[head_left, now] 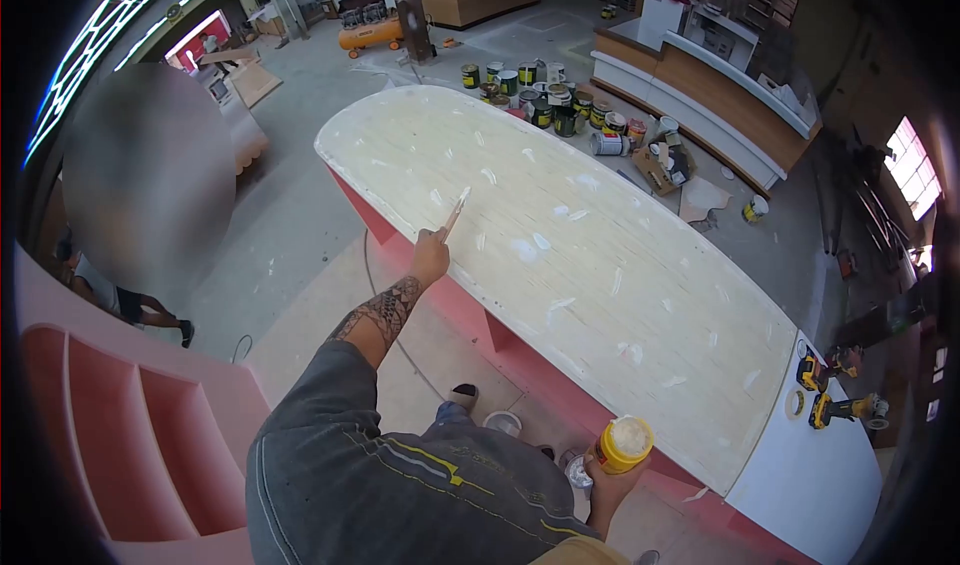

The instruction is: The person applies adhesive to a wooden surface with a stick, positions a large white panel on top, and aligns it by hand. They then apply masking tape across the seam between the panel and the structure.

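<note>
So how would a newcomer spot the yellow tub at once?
Find the long pale tabletop across the middle. By its near edge, at lower right, the right hand holds the yellow tub. Unlike the cans on the floor beyond, it is held up, whitish on top.

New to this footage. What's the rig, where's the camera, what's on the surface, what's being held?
There is no robot here: you see one person's two bare hands. The only picture comes from a camera worn on that person's head, looking forward and down, so their own torso fills the bottom. The left hand holds a slim tool with a whitish tip at a long, pale panel; whether the tip touches is hard to tell. The right hand holds a yellow tub by the panel's near edge. White smears dot the panel. On the white section at its right end are two power tools and a ring-shaped roll.
</note>
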`<action>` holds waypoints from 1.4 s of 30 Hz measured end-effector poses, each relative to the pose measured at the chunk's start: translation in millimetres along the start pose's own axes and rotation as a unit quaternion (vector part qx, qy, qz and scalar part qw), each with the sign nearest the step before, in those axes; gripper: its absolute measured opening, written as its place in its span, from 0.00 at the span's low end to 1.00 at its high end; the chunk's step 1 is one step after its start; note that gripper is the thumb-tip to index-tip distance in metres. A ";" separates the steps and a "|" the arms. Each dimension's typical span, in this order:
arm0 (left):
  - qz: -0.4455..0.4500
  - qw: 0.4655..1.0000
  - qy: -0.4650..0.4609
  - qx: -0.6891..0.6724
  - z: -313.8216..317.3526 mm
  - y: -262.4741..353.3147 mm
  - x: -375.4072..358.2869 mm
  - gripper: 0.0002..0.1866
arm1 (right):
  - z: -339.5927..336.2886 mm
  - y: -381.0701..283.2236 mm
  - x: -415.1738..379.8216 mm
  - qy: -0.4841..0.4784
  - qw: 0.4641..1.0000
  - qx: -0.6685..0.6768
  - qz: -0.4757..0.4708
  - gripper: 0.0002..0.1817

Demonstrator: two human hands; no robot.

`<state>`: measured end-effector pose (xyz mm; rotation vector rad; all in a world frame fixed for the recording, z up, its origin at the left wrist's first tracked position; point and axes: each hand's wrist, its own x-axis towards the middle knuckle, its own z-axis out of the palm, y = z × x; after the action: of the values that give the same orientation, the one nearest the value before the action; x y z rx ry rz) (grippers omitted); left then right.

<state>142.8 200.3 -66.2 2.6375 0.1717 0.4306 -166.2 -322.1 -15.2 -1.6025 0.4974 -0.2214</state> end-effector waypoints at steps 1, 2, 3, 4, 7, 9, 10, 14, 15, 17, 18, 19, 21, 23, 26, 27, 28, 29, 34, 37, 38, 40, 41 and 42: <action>-0.025 1.000 -0.006 0.007 3.7 -8.6 14.3 0.25 | 14.4 -6.9 -5.4 0.009 1.000 -0.007 -0.005 0.59; -0.051 0.999 -0.013 0.013 8.8 -16.8 28.1 0.25 | 27.7 -14.8 -13.8 0.019 1.000 -0.017 -0.005 0.58; -0.048 0.999 -0.020 0.001 13.1 -22.9 37.8 0.25 | 42.2 -25.4 -23.2 0.030 0.999 -0.030 -0.003 0.58; -0.043 0.999 -0.025 0.002 16.7 -27.5 44.3 0.24 | 56.9 -33.8 -30.8 0.040 0.998 -0.040 -0.005 0.58; -0.018 0.996 -0.083 0.035 27.2 -41.5 55.2 0.25 | 104.1 -56.4 -46.3 0.070 0.997 -0.044 0.003 0.57; 0.001 0.989 -0.131 0.070 25.4 -49.7 50.0 0.26 | 130.8 -68.4 -53.8 0.080 0.995 -0.060 -0.001 0.56; 0.012 0.985 -0.155 0.079 20.5 -54.1 44.1 0.27 | 140.2 -67.4 -54.8 0.082 0.994 -0.067 0.000 0.56; 0.058 0.978 -0.194 0.054 -9.0 -77.9 14.8 0.27 | 171.8 -60.5 -59.8 0.088 0.993 -0.084 -0.010 0.54; 0.061 0.978 -0.194 0.053 -18.6 -84.9 11.7 0.27 | 178.5 -63.0 -58.0 0.075 0.993 -0.090 -0.014 0.53; 0.070 0.977 -0.200 0.015 -33.4 -99.6 10.8 0.27 | 189.1 -63.8 -55.4 0.071 0.993 -0.090 -0.015 0.53; 0.081 0.976 -0.204 0.011 -38.1 -105.2 12.7 0.27 | 191.7 -64.1 -55.2 0.064 0.993 -0.094 -0.015 0.53; 0.083 0.979 -0.184 -0.025 -42.1 -109.6 13.7 0.26 | 194.8 -66.6 -54.1 0.077 0.992 -0.095 -0.013 0.53; 0.097 0.978 -0.148 -0.107 -44.5 -100.7 16.2 0.24 | 197.3 -70.9 -52.2 0.049 0.997 -0.061 -0.011 0.54; 0.020 0.964 -0.189 -0.186 -49.5 -59.7 29.7 0.24 | 190.4 -56.1 -49.5 0.057 0.994 -0.093 -0.027 0.53; -0.013 0.948 -0.205 -0.244 -14.2 -19.2 56.9 0.25 | 189.5 -60.4 -52.7 0.059 0.992 -0.107 -0.041 0.53; 0.033 0.955 -0.184 -0.232 7.2 -10.5 66.4 0.26 | 188.9 -64.8 -54.2 0.056 0.993 -0.093 -0.036 0.52; 0.038 0.954 -0.182 -0.236 22.6 3.3 75.9 0.26 | 186.7 -67.7 -55.4 0.060 0.993 -0.093 -0.041 0.52; 0.051 0.963 -0.182 -0.190 36.1 18.0 85.6 0.27 | 184.3 -70.3 -56.7 0.063 0.993 -0.089 -0.036 0.52; 0.178 0.966 -0.177 -0.055 133.5 21.9 121.8 0.30 | 159.9 -70.8 -59.3 0.080 0.990 -0.108 -0.041 0.52; 0.046 0.969 -0.239 -0.042 139.0 25.7 98.8 0.31 | 148.3 -72.8 -58.6 0.089 0.990 -0.098 -0.042 0.52; 0.044 0.967 -0.249 -0.039 122.1 31.7 84.4 0.32 | 148.2 -81.4 -59.9 0.093 0.992 -0.080 -0.029 0.52; 0.039 0.965 -0.258 -0.029 97.7 35.9 55.6 0.33 | 144.4 -80.4 -61.5 0.091 0.994 -0.057 -0.015 0.52; 0.045 0.965 -0.255 -0.032 89.5 35.4 42.1 0.33 | 137.1 -70.3 -58.4 0.102 0.992 -0.075 -0.028 0.52; 0.051 0.966 -0.251 -0.033 82.2 34.2 31.2 0.33 | 132.6 -64.6 -54.2 0.112 0.989 -0.091 -0.043 0.52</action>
<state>200.8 141.3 -111.5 2.6004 -0.1394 -0.2041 -145.3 -177.7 43.1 -1.7895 0.6353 -0.4351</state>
